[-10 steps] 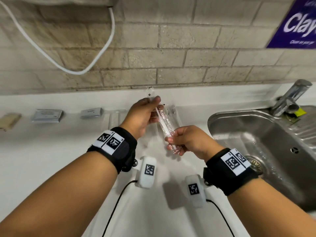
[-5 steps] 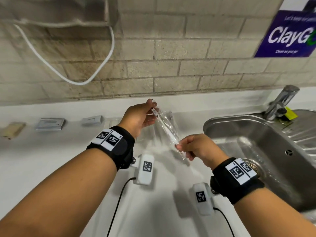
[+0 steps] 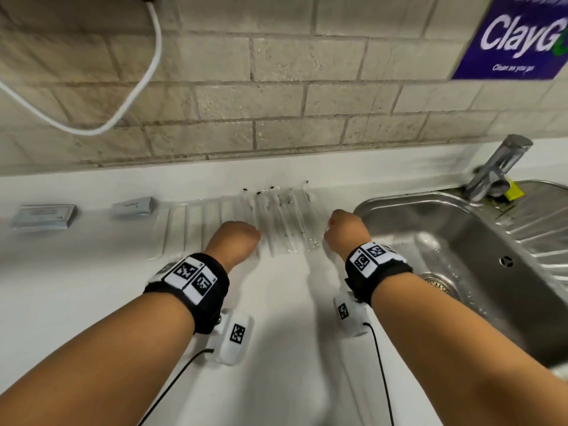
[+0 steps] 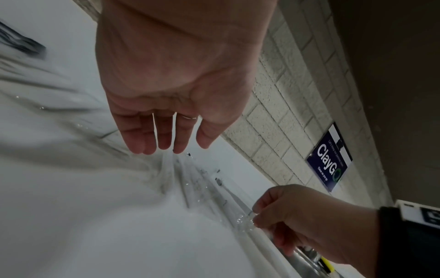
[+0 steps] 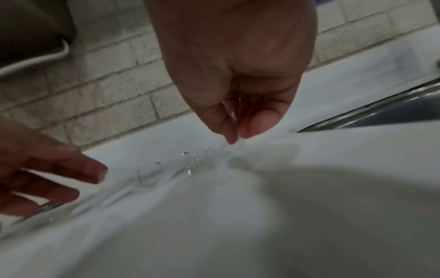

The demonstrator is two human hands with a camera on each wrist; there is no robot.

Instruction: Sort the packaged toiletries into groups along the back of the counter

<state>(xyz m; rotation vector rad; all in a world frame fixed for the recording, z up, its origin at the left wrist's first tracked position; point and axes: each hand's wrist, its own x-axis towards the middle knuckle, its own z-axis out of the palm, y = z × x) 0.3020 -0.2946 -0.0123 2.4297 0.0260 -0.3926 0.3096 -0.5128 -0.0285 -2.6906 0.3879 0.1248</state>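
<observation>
Several clear-wrapped toothbrush packets [image 3: 282, 219] lie side by side at the back of the white counter [image 3: 276, 302]. My left hand [image 3: 241, 236] hovers just left of the row. In the left wrist view the left hand [image 4: 166, 148] has straight, relaxed fingers and holds nothing. My right hand [image 3: 339, 229] is at the row's right end, by the rightmost packet [image 3: 309, 229]. Thumb and forefinger of the right hand [image 5: 235, 140] pinch the near end of that clear packet [image 4: 240, 220], which lies on the counter.
Two grey boxed toiletries [image 3: 43, 215] [image 3: 133, 206] sit further left along the back edge. A steel sink [image 3: 399, 199] with a faucet [image 3: 498, 167] lies close to the right. A white cable [image 3: 147, 72] hangs on the brick wall.
Both hands held one clear packet up in the air; now it lies at the right end of the row. The left hand has let go and both hands have dropped to the counter.
</observation>
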